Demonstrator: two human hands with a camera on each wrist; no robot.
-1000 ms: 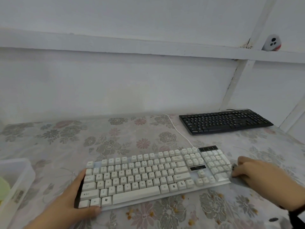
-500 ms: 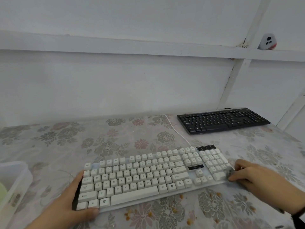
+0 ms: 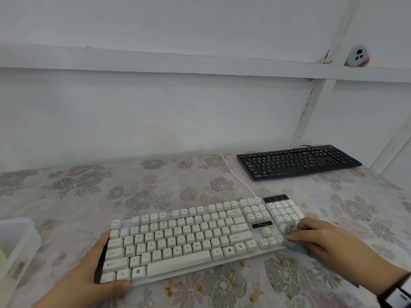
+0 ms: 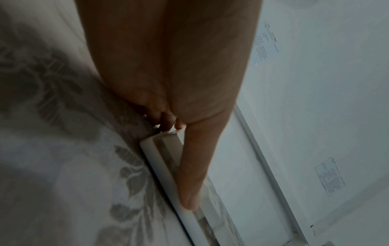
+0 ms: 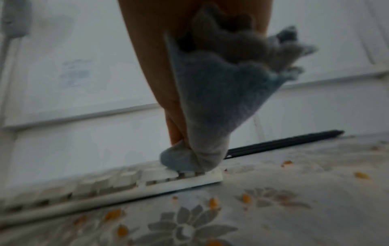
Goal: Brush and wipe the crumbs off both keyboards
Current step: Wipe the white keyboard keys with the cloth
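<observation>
A white keyboard (image 3: 195, 236) lies on the floral tablecloth in front of me. My left hand (image 3: 89, 276) grips its left end, thumb along the front edge (image 4: 189, 183) and fingers tucked behind. At the right end my right hand (image 3: 329, 243) holds a bunched grey-blue cloth (image 5: 210, 99) and presses it onto the number pad keys (image 5: 185, 173). A black keyboard (image 3: 298, 161) sits at the back right, untouched. Orange crumbs (image 3: 244, 283) lie scattered on the tablecloth in front of the white keyboard and to its right (image 5: 361, 175).
A clear plastic box (image 3: 15, 247) stands at the table's left edge. The white keyboard's cable (image 3: 235, 174) runs back toward the wall. A small white device (image 3: 358, 56) sits on a wall rail. White wall panels close off the back and right.
My right hand with the cloth has slid left from beside the keyboard's right end onto the number pad. The left hand keeps its hold.
</observation>
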